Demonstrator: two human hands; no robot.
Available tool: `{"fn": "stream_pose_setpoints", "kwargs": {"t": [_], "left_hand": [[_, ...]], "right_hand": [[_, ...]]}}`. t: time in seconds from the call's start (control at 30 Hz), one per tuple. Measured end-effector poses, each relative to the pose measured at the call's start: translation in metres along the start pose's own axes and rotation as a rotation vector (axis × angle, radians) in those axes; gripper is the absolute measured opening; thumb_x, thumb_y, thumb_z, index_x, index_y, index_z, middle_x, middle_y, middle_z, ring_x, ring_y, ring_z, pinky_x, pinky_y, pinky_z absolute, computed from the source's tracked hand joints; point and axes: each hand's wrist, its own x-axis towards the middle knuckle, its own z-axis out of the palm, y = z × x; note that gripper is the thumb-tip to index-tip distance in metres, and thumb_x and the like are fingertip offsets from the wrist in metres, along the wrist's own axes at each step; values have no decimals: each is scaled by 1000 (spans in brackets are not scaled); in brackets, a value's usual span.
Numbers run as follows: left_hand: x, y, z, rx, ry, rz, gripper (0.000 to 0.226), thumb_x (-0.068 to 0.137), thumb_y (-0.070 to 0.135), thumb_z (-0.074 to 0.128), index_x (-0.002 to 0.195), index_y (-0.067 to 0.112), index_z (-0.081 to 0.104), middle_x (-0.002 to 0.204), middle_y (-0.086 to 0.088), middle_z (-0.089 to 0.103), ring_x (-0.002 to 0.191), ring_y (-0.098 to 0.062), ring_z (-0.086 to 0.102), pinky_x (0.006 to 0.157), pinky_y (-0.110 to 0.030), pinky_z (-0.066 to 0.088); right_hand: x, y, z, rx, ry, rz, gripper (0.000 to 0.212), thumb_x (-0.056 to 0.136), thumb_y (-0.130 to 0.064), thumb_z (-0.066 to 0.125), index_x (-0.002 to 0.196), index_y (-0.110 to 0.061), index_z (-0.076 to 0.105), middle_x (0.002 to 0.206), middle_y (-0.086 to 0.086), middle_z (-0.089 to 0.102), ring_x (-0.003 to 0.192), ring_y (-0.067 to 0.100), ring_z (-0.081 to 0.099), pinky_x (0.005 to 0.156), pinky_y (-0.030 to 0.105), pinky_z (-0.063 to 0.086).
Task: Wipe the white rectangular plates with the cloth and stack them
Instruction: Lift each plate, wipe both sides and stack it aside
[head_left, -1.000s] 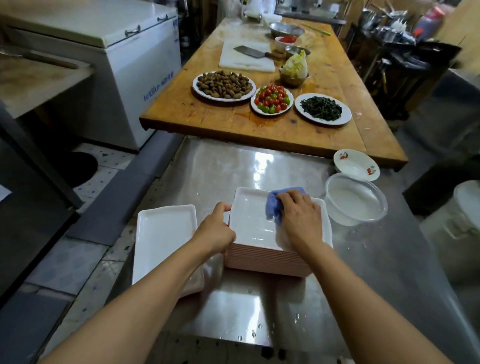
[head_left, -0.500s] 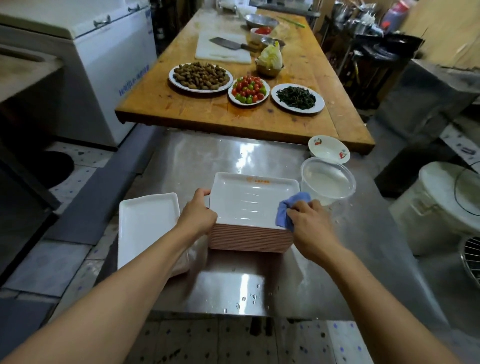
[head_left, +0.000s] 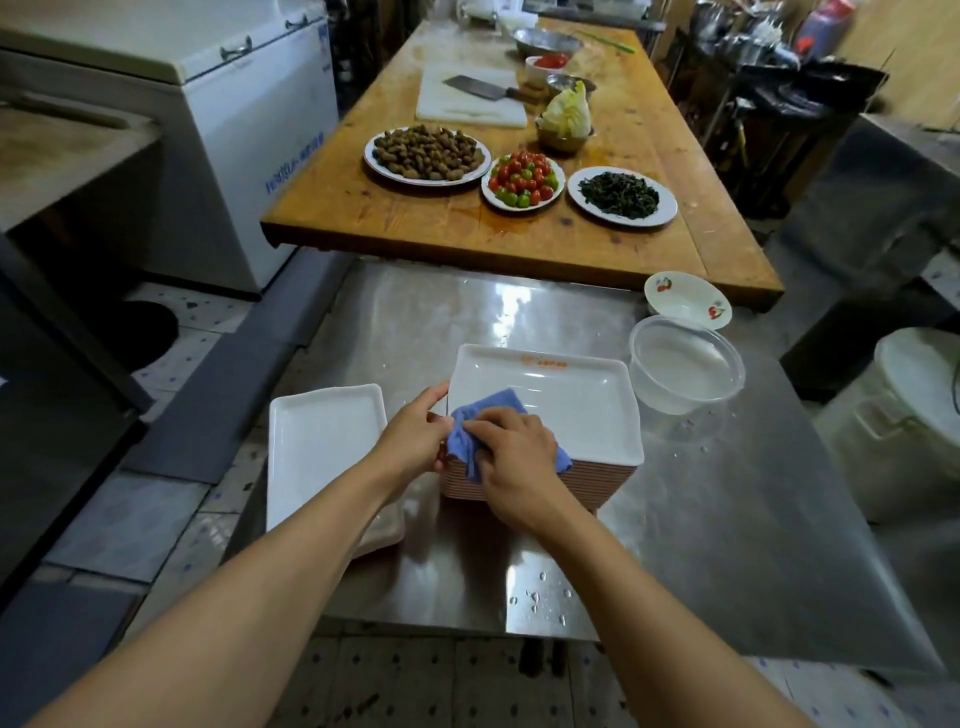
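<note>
right hand curls over the blue cloth, fingers bent and pressing it onto the near-left corner of the top white plate. left hand pinches the left rim of that same plate, thumb on top, fingertips touching the cloth's edge. the top plate sits on a tall stack of plates with pinkish undersides, standing on the steel table. at 9 o'clock from the stack, just beside it, a second white plate lies on a low pile near the table's left edge. at 2 o'clock, a clear plastic bowl nearly touches the stack's far-right corner; beyond it a small cherry-print bowl. water drops bead at 6 o'clock. at 12 o'clock the wooden table carries plates of peanuts, tomatoes and dark greens.
</note>
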Motion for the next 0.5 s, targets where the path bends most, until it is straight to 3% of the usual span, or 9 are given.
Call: {"fn": "stream_pose_setpoints", "kwargs": {"t": [0.13, 0.2, 0.37, 0.5], "left_hand": [[4, -1, 3, 69, 24, 5, 45, 96, 8, 44, 136, 27, 39, 70, -1, 55, 54, -9, 51, 45, -18, 44], [5, -1, 4, 116, 38, 21, 44, 93, 8, 50, 132, 25, 40, 63, 0, 53, 49, -9, 49, 44, -22, 43], [12, 2, 6, 247, 74, -10, 46, 85, 3, 48, 125, 24, 38, 68, -4, 51, 61, -21, 51, 55, -33, 46], [10, 5, 10, 352, 115, -18, 42, 82, 5, 47, 119, 24, 39, 71, -1, 49, 71, -24, 53, 73, -44, 53]], "right_hand": [[10, 10, -5, 22, 14, 10, 38, 96, -25, 42, 132, -21, 52, 138, 2, 45, 121, 24, 38, 100, 37, 29], [19, 14, -7, -42, 32, -1, 40, 94, -24, 44, 133, -17, 51, 137, 4, 44, 122, 25, 39, 100, 37, 31], [35, 33, -14, -180, 39, -10, 56, 88, -27, 55, 140, -17, 39, 146, 5, 33, 132, 26, 31, 106, 38, 27], [24, 70, -35, -256, 89, 84, 54, 85, -25, 58, 136, -14, 43, 144, 7, 36, 129, 28, 35, 104, 37, 26]]}}
